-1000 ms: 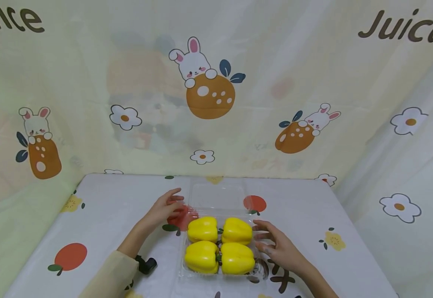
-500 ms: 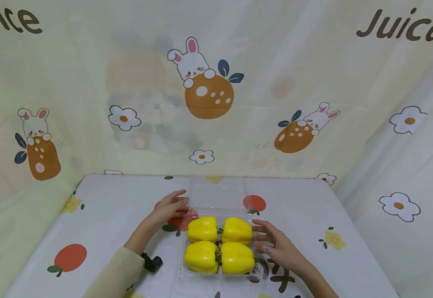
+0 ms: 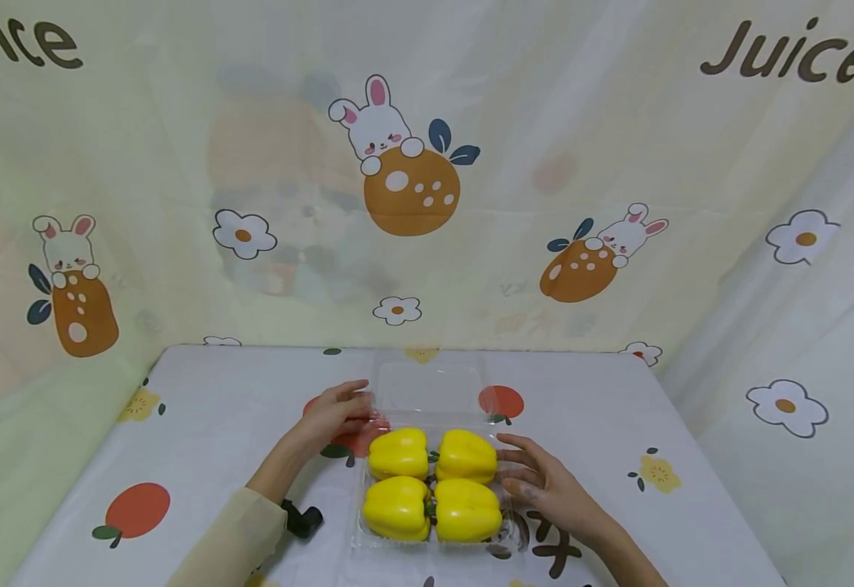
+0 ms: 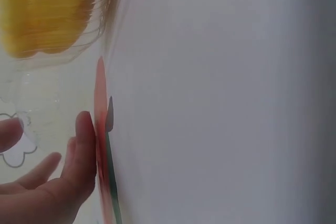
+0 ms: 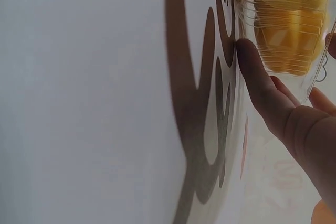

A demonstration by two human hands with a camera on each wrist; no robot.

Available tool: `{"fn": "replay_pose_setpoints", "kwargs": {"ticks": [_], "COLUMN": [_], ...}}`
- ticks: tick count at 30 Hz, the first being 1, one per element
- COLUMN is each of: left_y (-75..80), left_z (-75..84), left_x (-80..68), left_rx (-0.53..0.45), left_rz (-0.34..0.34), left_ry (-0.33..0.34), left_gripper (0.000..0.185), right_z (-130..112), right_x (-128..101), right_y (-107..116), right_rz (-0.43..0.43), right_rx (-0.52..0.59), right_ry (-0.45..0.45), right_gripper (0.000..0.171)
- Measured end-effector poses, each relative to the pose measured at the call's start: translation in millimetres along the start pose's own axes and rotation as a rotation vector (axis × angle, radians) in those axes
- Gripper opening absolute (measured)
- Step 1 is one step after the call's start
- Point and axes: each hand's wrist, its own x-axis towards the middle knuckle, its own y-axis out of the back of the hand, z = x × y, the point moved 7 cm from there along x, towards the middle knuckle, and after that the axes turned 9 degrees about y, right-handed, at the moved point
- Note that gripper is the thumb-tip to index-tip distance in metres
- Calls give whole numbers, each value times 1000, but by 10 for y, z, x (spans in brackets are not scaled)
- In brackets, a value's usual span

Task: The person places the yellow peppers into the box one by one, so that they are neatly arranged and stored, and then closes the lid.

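A clear plastic clamshell box [image 3: 430,545] sits on the table and holds several yellow bell peppers [image 3: 399,453]. Its clear lid [image 3: 430,387] lies open behind them. My left hand [image 3: 349,403] is at the lid's left edge, its relaxed fingers touching the plastic. In the left wrist view the left hand [image 4: 58,182] lies flat on the cloth with a pepper [image 4: 47,14] seen through the plastic. My right hand [image 3: 516,471] rests with spread fingers against the box's right side. The right wrist view shows a fingertip [image 5: 252,66] touching the box wall beside a pepper [image 5: 286,19].
The table [image 3: 214,424] wears a white cloth printed with fruit and flowers. Printed curtains hang behind it and on both sides. A black wrist mount [image 3: 302,520] shows on my left forearm. Bare cloth lies left and right of the box.
My left hand has slid a little to the right, up to the lid's left edge. The right hand and the box have barely moved.
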Motion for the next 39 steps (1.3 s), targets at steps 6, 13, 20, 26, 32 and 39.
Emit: {"fn": "replay_pose_setpoints", "kwargs": {"ticks": [6,13,20,26,32,39], "left_y": [-25,-72,-94,-106,-96,-98], "left_z": [-48,-52,-16,16,19,61], "left_x": [18,-2,-22,-39,-38,-47], "left_rx": [-71,-156,-191,-199,-221,-214], "left_rz": [-35,-99,-104,-89,-69,-72], "left_ry": [33,52,26,-3,-5,-34], "left_gripper": [63,65,66,67,68,68], "right_z": [39,46,47,51,51,94], "right_x": [-3,0,4,1,4,10], "right_y": [-5,2,-6,-8,-15,-10], "right_rz": [-4,-20,-20,-14,-11,-8], "right_rx": [59,113,141,145,151,142], "right_ry": [-45,-47,-47,-58,-65,-80], "right_gripper": [72,73,75,75,75,75]}}
